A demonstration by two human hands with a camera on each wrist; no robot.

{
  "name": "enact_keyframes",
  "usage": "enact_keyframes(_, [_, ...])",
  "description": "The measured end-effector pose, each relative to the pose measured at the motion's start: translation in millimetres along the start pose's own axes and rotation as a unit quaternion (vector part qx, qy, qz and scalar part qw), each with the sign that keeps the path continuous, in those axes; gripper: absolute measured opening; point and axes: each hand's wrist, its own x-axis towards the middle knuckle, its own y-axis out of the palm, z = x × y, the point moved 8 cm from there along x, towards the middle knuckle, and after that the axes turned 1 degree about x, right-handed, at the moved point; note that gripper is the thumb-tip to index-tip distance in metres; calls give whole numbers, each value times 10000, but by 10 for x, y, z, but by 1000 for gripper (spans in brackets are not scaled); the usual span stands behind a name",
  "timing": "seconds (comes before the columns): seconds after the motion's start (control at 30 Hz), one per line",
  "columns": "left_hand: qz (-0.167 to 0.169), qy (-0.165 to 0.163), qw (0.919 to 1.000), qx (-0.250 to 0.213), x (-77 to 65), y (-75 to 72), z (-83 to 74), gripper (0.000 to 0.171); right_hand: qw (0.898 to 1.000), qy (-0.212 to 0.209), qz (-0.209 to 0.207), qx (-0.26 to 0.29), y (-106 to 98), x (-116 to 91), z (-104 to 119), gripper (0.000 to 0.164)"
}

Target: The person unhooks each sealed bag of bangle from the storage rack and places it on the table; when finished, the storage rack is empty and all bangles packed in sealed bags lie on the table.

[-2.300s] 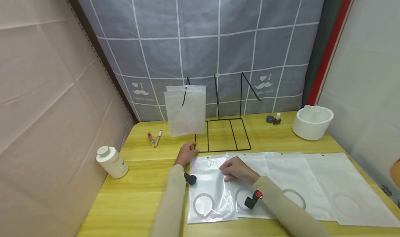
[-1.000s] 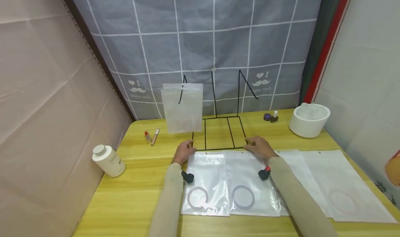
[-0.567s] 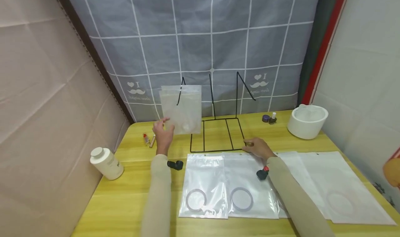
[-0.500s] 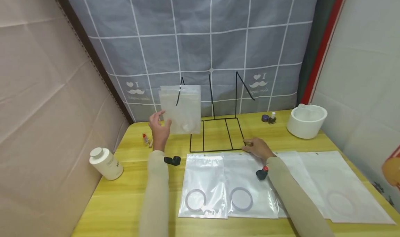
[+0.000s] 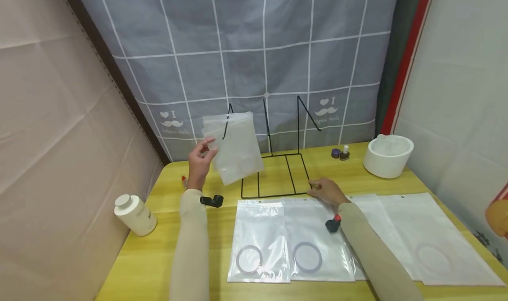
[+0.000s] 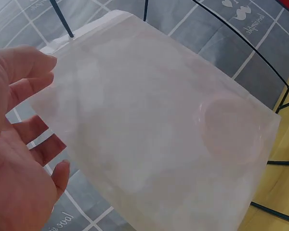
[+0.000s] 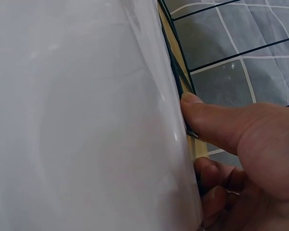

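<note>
Thin frosted plastic bags [image 5: 238, 151] hang from the left hook of a black wire display rack [image 5: 287, 159]. The front bag is tilted, its bottom swung toward the right, and a faint ring shows through it in the left wrist view. Beside the bags' left edge is my left hand [image 5: 199, 159], thumb and fingers apart and loosely bent, fingertips right at the edge. My right hand [image 5: 328, 190] pinches the front right corner of the rack's base between thumb and fingers. Zip bags [image 5: 262, 230] with a printed ring lie overlapping in a row before the rack.
On the left stands a white bottle [image 5: 136, 215]. A small red-topped tube [image 5: 184, 181] lies partly hidden behind my left hand. At the back right are a purple lid [image 5: 335, 153], a small dark bottle [image 5: 344, 154] and a white round container [image 5: 388, 156]. A grey curtain backs the table.
My left hand has left the rack's front left corner for the hanging bags, and the front bag has tilted. My right hand has moved from the flat bags to the rack's right corner.
</note>
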Motion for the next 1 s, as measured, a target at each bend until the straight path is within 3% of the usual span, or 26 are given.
enact_keyframes(0.13, [183,-131,9997,-68,-41,28,31,37,10000,-27,16,-16,33,1,2,56])
enact_keyframes(0.6, [-298,14,9975,-637,-256,-79,-115,36,9997,-53,26,-238,-33,-4,23,60])
enact_keyframes(0.83, [-336,-192,9984,-415,-479,-179,-183,39,9997,67,41,-211,-12,-30,16,59])
enact_keyframes(1.0, [-207,-111,9995,-202,-631,-251,-330,40,9997,16,33,-244,-2,-43,27,59])
